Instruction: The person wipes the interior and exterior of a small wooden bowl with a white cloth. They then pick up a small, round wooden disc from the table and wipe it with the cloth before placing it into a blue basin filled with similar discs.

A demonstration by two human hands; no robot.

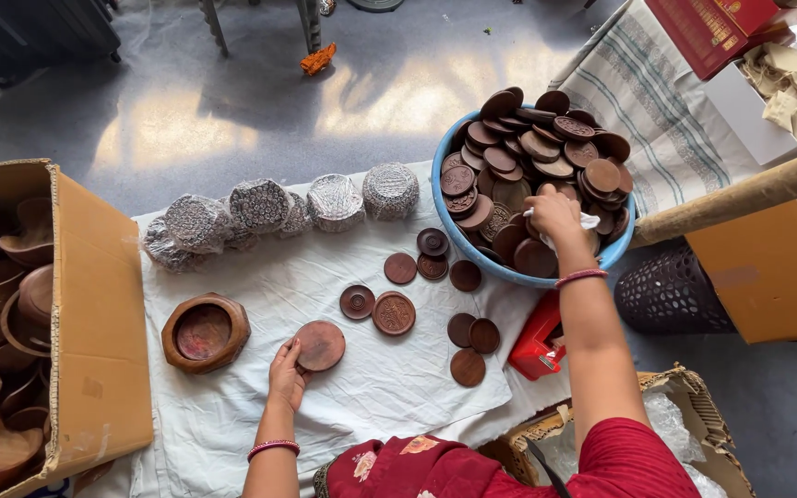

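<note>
On the white cloth point(389, 387), the left hand point(286, 376) rests its fingers on one wooden lid point(320, 346) just right of the single wooden bowl point(205, 332) — nine loose discs lie further right — while the right hand point(555, 217) clamps a white rag point(587, 221) over the heaped blue tub point(472, 249).

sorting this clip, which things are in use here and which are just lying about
In use: left hand on wooden lid; right hand with white cloth in blue tub of lids; wooden bowl.
Lying about: foil-wrapped bundles, black basket, red books.
</note>
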